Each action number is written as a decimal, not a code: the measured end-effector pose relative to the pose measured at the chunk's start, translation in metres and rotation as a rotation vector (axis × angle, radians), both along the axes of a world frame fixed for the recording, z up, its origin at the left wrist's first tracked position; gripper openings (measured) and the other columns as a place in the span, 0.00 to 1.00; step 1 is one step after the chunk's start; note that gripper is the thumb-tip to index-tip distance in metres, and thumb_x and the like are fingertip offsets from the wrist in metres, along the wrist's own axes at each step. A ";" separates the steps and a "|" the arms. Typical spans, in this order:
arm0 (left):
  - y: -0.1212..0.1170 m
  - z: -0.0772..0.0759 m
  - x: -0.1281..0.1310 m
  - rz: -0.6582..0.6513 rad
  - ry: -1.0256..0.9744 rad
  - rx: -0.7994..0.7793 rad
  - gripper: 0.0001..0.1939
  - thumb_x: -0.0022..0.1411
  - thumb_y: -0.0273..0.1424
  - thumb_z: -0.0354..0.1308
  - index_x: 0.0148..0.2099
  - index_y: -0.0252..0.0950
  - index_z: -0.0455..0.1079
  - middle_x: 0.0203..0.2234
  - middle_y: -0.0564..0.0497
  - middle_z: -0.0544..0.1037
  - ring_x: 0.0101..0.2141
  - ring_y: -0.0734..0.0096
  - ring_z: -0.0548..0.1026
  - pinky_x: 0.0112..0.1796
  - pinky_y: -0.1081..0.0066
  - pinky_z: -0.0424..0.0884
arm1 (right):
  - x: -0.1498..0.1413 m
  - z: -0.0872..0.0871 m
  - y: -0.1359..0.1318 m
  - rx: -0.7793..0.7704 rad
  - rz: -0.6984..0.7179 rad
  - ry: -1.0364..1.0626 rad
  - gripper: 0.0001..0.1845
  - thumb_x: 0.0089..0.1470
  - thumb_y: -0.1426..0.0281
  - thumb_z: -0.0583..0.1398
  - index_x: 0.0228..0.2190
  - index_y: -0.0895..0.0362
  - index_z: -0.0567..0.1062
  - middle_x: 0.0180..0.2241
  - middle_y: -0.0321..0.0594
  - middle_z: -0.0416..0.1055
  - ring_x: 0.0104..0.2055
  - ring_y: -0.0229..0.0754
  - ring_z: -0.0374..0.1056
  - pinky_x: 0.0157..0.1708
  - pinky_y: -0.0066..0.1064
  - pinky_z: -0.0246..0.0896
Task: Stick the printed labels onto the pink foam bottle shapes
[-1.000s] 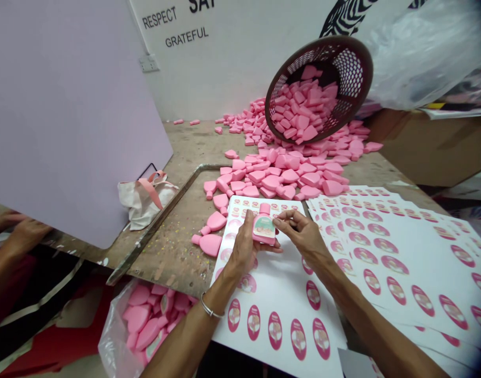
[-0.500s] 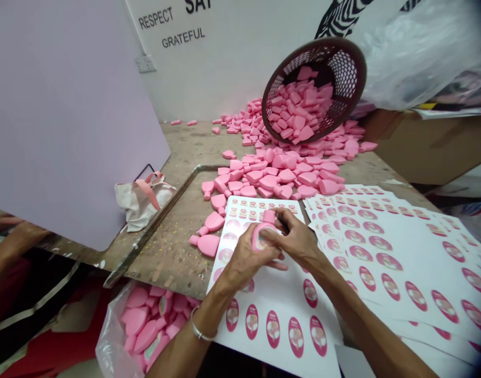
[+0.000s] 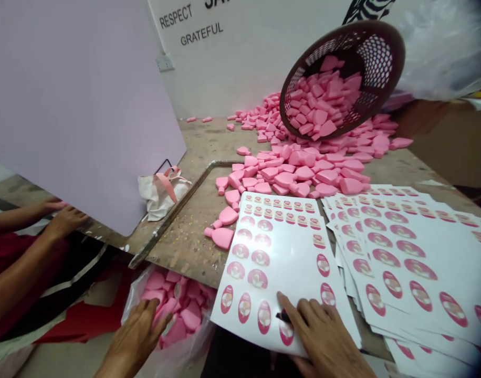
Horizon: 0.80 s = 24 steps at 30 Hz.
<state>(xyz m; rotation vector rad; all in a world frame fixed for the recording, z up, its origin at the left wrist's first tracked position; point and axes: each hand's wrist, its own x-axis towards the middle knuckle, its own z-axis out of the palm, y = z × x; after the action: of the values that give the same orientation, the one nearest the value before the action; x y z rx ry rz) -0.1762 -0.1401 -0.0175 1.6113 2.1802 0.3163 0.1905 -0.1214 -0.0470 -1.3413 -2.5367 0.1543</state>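
At the lower left, my left hand (image 3: 134,333) reaches over a clear plastic bag (image 3: 126,307) full of pink bottles (image 3: 191,315). Its thumb and forefinger are spread, close to the bottles on top; whether they touch one is unclear. My right hand (image 3: 321,331) rests low on a sheet of oval pink stickers (image 3: 291,262). A small black pointed object (image 3: 282,317) juts from under its fingers, its kind unclear, beside a sticker in the bottom row. That hand partly covers the sticker.
Loose pink bottles (image 3: 303,173) spill from a tipped brown basket (image 3: 382,100). More sticker sheets (image 3: 433,262) fan out at right. A metal strip (image 3: 173,215) and a cloth bag (image 3: 157,197) lie left, near a lilac board (image 3: 86,115). Another person's hands (image 3: 65,226) are beneath it.
My left hand has carried the labelled bottle from above the sheet down left to the bag. My right hand has dropped to the sheet's lower stickers. The view has swung slightly left.
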 end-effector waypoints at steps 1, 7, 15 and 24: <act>0.002 -0.001 0.004 0.005 -0.037 -0.012 0.19 0.55 0.49 0.53 0.37 0.41 0.73 0.31 0.48 0.77 0.36 0.57 0.75 0.37 0.64 0.70 | 0.000 0.000 -0.002 0.036 0.012 0.000 0.41 0.36 0.73 0.64 0.55 0.57 0.65 0.40 0.48 0.73 0.39 0.55 0.69 0.41 0.48 0.63; 0.023 -0.006 0.057 -0.137 -0.623 -0.176 0.24 0.62 0.51 0.46 0.34 0.35 0.69 0.26 0.50 0.74 0.26 0.70 0.71 0.29 0.72 0.66 | 0.024 0.017 0.006 0.172 0.106 0.222 0.18 0.49 0.79 0.54 0.42 0.54 0.70 0.34 0.40 0.73 0.35 0.43 0.69 0.37 0.35 0.62; 0.037 -0.001 0.114 0.123 -1.274 -0.381 0.36 0.50 0.63 0.50 0.34 0.30 0.70 0.24 0.46 0.76 0.19 0.70 0.72 0.22 0.72 0.68 | 0.016 0.028 0.010 0.363 0.088 0.303 0.12 0.53 0.83 0.51 0.26 0.57 0.68 0.20 0.36 0.64 0.24 0.38 0.60 0.29 0.33 0.54; 0.073 0.021 0.185 -0.021 -1.394 -0.172 0.20 0.50 0.45 0.66 0.38 0.33 0.72 0.20 0.53 0.74 0.19 0.76 0.70 0.22 0.77 0.65 | 0.061 0.069 -0.023 0.493 -0.004 0.087 0.23 0.59 0.80 0.49 0.55 0.57 0.66 0.31 0.42 0.77 0.33 0.42 0.69 0.43 0.41 0.57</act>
<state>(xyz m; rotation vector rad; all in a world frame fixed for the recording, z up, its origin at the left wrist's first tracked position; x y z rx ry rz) 0.0093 -0.0673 0.0032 0.7999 1.0435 0.8743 0.2512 -0.1449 0.0225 -1.1128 -2.2898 -0.3811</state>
